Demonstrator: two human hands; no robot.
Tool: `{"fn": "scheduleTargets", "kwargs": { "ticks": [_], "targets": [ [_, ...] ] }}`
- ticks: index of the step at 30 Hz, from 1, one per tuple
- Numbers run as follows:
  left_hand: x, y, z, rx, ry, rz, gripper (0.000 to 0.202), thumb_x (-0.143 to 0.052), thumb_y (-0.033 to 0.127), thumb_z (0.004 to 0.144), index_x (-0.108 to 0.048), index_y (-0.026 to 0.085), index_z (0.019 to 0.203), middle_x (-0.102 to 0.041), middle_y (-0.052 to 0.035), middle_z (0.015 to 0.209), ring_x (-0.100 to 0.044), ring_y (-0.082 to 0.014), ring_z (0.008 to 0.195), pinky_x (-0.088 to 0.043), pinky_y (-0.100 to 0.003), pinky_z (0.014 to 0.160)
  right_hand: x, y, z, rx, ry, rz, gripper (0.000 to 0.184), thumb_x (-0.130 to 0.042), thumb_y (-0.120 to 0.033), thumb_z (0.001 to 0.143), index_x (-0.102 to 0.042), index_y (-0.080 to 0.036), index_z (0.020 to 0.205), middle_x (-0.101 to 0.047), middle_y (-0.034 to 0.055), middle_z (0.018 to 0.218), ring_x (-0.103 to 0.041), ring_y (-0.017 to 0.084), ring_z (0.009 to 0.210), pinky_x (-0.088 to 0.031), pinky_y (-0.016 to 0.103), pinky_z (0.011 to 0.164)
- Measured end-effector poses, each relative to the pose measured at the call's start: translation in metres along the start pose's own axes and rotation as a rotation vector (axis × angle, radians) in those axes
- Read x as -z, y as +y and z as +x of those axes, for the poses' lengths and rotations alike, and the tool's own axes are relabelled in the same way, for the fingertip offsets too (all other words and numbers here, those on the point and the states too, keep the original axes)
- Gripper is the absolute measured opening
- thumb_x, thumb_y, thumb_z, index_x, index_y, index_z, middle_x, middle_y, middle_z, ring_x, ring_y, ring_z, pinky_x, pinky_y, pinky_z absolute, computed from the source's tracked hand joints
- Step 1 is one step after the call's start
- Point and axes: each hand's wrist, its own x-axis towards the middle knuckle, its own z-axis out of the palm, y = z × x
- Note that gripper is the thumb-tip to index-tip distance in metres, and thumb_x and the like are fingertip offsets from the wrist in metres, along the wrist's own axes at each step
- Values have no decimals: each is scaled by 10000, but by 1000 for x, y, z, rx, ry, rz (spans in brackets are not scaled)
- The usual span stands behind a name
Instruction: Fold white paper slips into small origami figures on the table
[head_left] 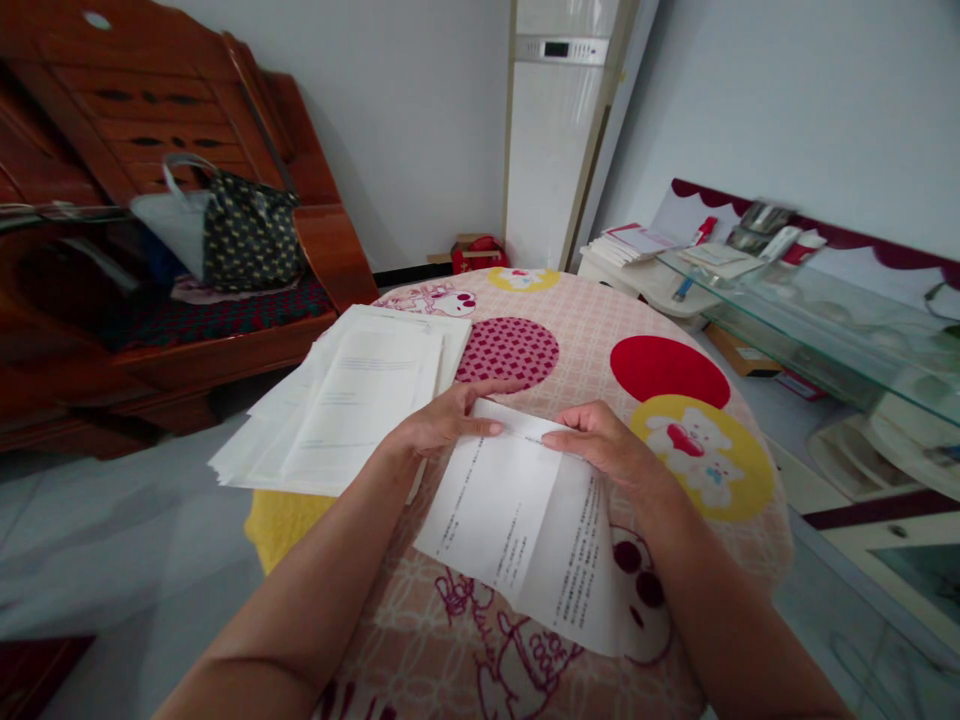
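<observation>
Landmark: round table with the patterned cloth.
Printed sheet: flat on the table's near side, long axis running from the person toward the table's middle, far edge folded over.
Left hand: fingers flat and close together, pressing the sheet's far left corner.
Right hand: fingertips narrow, pinching the fold; both equally near.
Paper stack: on the table's left edge, overhanging.
Handbag: on the wooden bench, well left of the table; contents hidden.

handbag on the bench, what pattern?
Handbag: dark with small pale repeating dots, light handle; head view shows it best.
</observation>
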Motion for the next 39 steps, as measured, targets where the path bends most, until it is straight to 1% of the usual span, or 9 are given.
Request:
{"fn": "scheduleTargets", "kwargs": {
  "ticks": [3, 9, 11, 14, 16, 20, 23, 29, 39],
  "targets": [
    [1, -2, 1, 55, 67, -7, 671, -882, 270, 636, -688, 193, 1274, -772, -86, 942, -701, -200, 715, -559, -300, 651, 5, 1, -2, -14, -22, 17, 270, -784, -417, 706, -673, -172, 727, -628, -3, 592, -500, 100, 481, -314, 217, 437],
    [11, -8, 3, 53, 62, 144, 506, -863, 240, 627, -774, 201, 1124, -785, -95, 956, -720, -232, 766, -581, -342, 681, 19, 14, 1, 17, 15, -10, 222, -764, -369, 692, -671, -168, 698, -595, -20, 582, -491, 96, 500, -326, 216, 461],
    [13, -9, 4, -3, 53, 308, 442, -854, 239, 636, -793, 219, 1073, -787, -83, 1005, -722, -249, 860, -584, -374, 775, 18, 16, 4, 29, 3, -24, 221, -746, -378, 715, -665, -172, 699, -576, -26, 574, -469, 92, 496, -314, 215, 458],
    [5, -6, 6, -183, 184, 578, 389, -828, 222, 677, -795, 248, 1064, -775, -65, 1099, -692, -262, 1025, -537, -416, 947, 14, 18, 8, 43, -24, -46, 237, -736, -387, 736, -647, -174, 682, -553, -29, 561, -452, 90, 496, -297, 213, 452],
    [-8, -2, 7, -287, 224, 658, 289, -740, 232, 794, -785, 255, 1078, -765, -61, 1139, -672, -251, 1094, -503, -422, 1007, 11, 18, 10, 57, -35, -51, 250, -737, -391, 742, -639, -171, 675, -546, -28, 560, -456, 91, 507, -297, 213, 459],
    [-34, -1, 13, -343, 45, 603, 248, -594, 261, 925, -753, 224, 1113, -760, -76, 1133, -695, -225, 1021, -528, -351, 885, 9, 17, 10, 93, -43, -21, 257, -723, -409, 765, -666, -161, 733, -565, -24, 589, -469, 94, 525, -317, 218, 483],
    [-39, -7, 21, -346, -53, 565, 233, -554, 294, 951, -728, 181, 1056, -748, -77, 1027, -672, -200, 939, -502, -317, 831, 9, 14, 8, 117, -38, -23, 267, -727, -418, 761, -674, -157, 744, -553, -29, 584, -451, 90, 516, -306, 220, 483],
    [-33, -16, 30, -320, -72, 478, 281, -556, 402, 949, -644, 137, 913, -621, -24, 825, -517, -131, 745, -394, -257, 670, 10, 15, 7, 132, -48, -36, 296, -721, -431, 773, -637, -156, 705, -507, -34, 554, -417, 88, 506, -268, 223, 469],
    [-42, -11, 31, -279, -77, 461, 276, -563, 410, 924, -569, 152, 828, -512, 15, 756, -433, -114, 698, -325, -258, 633, 8, 14, 8, 149, -32, -86, 305, -682, -420, 795, -580, -175, 644, -430, -49, 527, -365, 85, 490, -228, 233, 452]
  ]
}}
